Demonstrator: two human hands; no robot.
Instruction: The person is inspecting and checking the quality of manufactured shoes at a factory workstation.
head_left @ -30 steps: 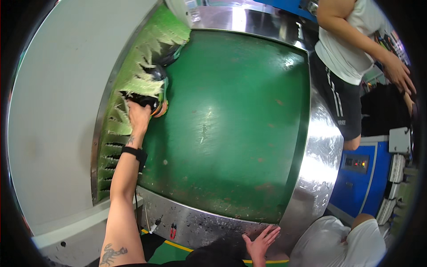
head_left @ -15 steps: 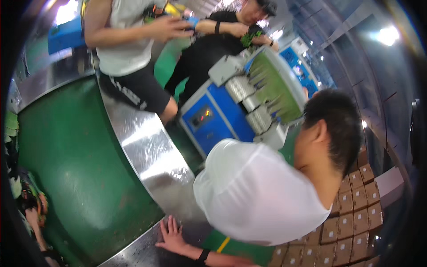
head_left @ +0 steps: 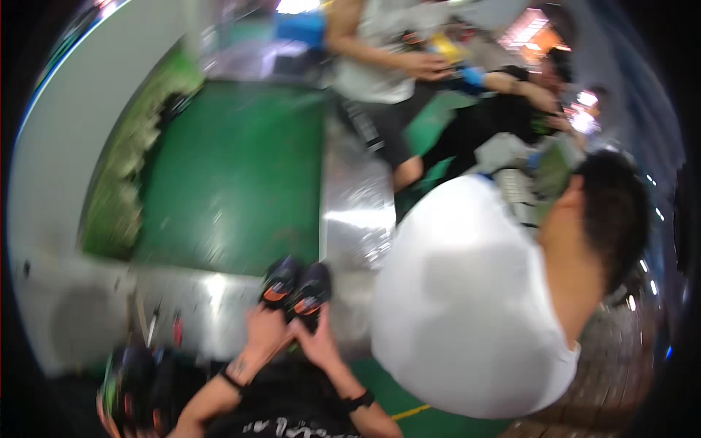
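Observation:
A pair of black shoes with orange patches is side by side in front of me, over the metal edge of a green belt. My left hand point(head_left: 267, 330) grips the heel end of the left shoe point(head_left: 280, 277). Around the heel end of the right shoe point(head_left: 314, 283) my right hand point(head_left: 319, 342) is closed. The hands nearly touch each other, and motion blur hides the exact finger positions. At my lower left are more dark shoes point(head_left: 130, 387) with green and orange parts, apart from both hands.
The green belt point(head_left: 234, 175) runs inside a shiny metal frame point(head_left: 358, 193). A pale machine housing point(head_left: 69, 168) with a ragged green curtain stands left. A red-handled tool point(head_left: 178, 328) lies on the near ledge. A person in white point(head_left: 467, 306) is close on my right; two others work beyond.
My view has swung left. My right hand has left the metal edge and now holds a shoe beside my left hand, which has come in from the far left.

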